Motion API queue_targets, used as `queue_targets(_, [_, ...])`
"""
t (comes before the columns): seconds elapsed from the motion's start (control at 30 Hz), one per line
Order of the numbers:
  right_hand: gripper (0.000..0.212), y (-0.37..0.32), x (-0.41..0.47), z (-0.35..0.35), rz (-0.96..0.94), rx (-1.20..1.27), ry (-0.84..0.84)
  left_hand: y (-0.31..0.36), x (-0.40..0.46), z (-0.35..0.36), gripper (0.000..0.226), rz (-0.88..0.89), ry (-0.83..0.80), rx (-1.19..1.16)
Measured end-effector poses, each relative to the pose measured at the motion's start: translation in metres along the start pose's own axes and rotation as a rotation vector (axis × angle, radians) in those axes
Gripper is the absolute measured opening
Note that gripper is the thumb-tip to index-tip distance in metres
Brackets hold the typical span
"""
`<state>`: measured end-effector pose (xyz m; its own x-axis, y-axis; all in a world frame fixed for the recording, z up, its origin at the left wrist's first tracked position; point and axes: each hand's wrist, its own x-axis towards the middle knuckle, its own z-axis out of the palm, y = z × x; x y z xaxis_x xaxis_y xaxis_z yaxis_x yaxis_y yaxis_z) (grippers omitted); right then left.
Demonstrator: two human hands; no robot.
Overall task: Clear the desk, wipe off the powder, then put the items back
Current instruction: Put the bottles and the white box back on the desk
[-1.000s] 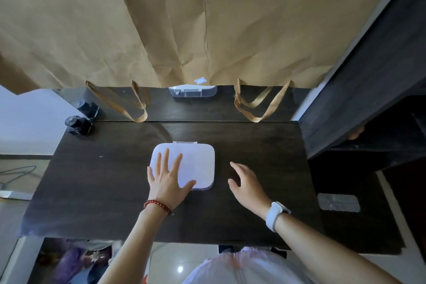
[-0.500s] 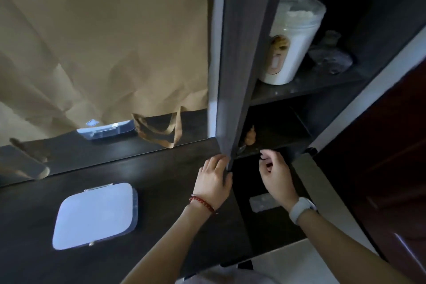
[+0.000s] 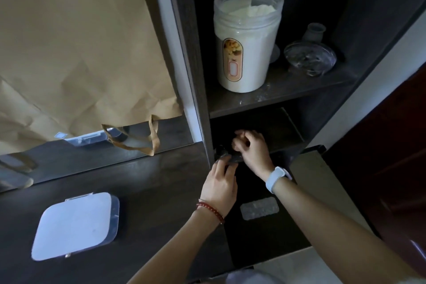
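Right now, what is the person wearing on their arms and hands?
Both forearms are bare, with no sleeves in view. The left hand has a thin bracelet of small red beads around its wrist. The right hand has a watch or fitness band with a pale, light-coloured strap on its wrist. No gloves or rings are visible.

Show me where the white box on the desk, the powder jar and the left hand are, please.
white box (image 3: pixel 75 226), head view, middle of lid.
powder jar (image 3: pixel 246 57), head view, side wall.
left hand (image 3: pixel 219 188), head view, back of hand.
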<state>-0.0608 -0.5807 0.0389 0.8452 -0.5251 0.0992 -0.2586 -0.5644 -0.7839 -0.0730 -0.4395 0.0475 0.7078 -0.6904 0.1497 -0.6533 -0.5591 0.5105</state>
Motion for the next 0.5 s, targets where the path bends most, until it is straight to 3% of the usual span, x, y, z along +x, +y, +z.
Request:
queue_targets(0.13, [0.019, 0.024, -0.031, -0.028, -0.030, 0.075, 0.169, 0.012, 0.030, 0.006, 0.032, 0.015, -0.115, 0.345])
queue_targets(0.23, [0.017, 0.044, -0.051, -0.043, 0.032, 0.145, 0.157, 0.018, 0.054, 0.009, 0.052, -0.094, -0.350, 0.592])
queue_targets(0.3, [0.020, 0.055, -0.061, -0.048, 0.050, 0.155, 0.159, 0.019, 0.067, 0.012, 0.052, -0.221, -0.474, 0.696])
queue_targets(0.37, [0.032, 0.063, -0.068, -0.051, 0.059, 0.152, 0.181, 0.018, 0.074, 0.016, 0.048, -0.226, -0.495, 0.754])
queue_targets(0.5, [0.028, 0.065, -0.077, -0.053, 0.111, 0.171, 0.208, 0.027, 0.073, 0.015, 0.043, -0.142, -0.419, 0.691])
